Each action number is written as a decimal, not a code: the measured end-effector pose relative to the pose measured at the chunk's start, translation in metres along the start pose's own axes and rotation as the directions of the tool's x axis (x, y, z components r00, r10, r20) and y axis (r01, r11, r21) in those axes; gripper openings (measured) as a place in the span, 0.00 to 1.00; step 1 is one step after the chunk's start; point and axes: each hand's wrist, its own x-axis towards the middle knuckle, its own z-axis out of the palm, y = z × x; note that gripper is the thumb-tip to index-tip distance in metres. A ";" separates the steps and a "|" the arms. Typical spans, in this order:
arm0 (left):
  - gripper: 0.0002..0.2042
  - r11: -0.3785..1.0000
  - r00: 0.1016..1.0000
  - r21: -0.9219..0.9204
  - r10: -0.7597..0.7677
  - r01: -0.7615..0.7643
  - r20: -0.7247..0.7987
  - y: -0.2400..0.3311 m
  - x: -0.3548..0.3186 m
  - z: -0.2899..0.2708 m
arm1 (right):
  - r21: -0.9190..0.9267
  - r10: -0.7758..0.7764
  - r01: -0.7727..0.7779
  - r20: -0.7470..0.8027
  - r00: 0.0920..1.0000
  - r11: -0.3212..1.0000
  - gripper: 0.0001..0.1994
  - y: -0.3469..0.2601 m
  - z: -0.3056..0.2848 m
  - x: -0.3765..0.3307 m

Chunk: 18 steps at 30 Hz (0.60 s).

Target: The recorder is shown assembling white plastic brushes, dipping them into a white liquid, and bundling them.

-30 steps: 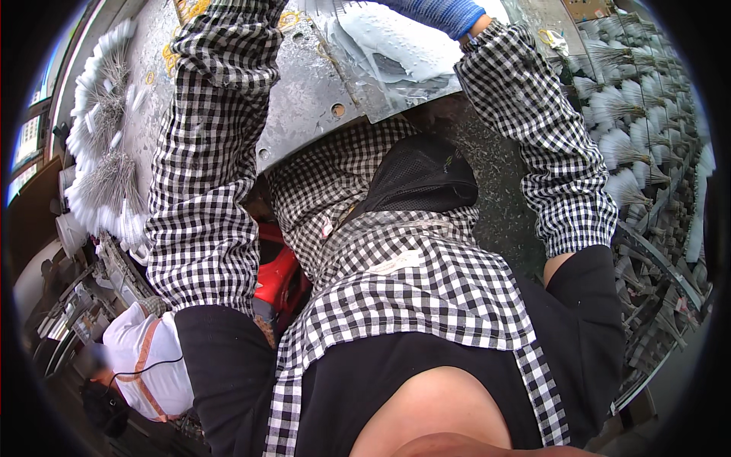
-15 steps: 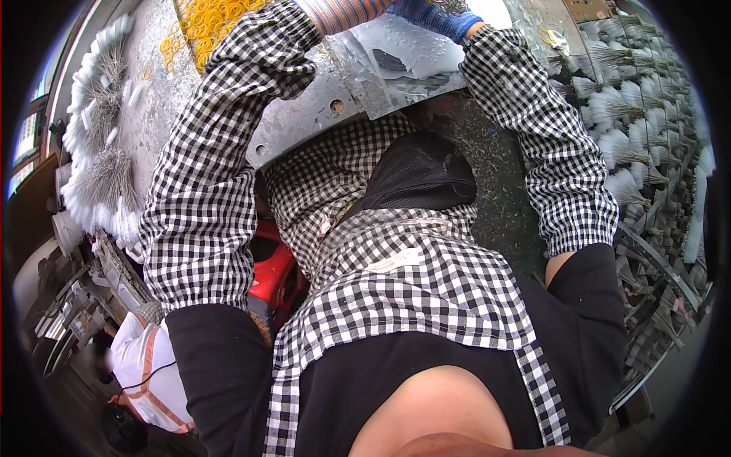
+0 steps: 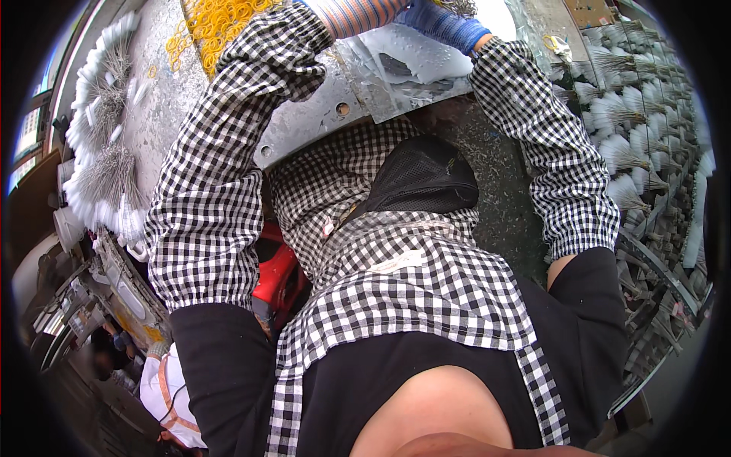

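Both gloved hands, the left hand (image 3: 358, 14) and right hand (image 3: 442, 21), reach up over the grey counter (image 3: 320, 114) beside the yellow rubber bands (image 3: 217, 23), handy for bundling, though whether either grip is closed I cannot tell.

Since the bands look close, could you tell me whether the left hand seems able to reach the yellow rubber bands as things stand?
Probably yes: the left hand is beside the yellow rubber bands on the table, with nothing between them.

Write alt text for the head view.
Both arms in checkered sleeves reach up over a metal bench; the gloved right hand and left hand sit at the top edge. Yellow rubber bands lie left, white-tipped bundles right.
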 end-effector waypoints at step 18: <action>0.14 0.898 0.863 -0.130 -0.441 0.421 -0.249 0.094 -0.085 -0.087 | 0.826 0.086 -0.553 0.546 0.833 0.111 0.26 -0.140 -0.038 -0.056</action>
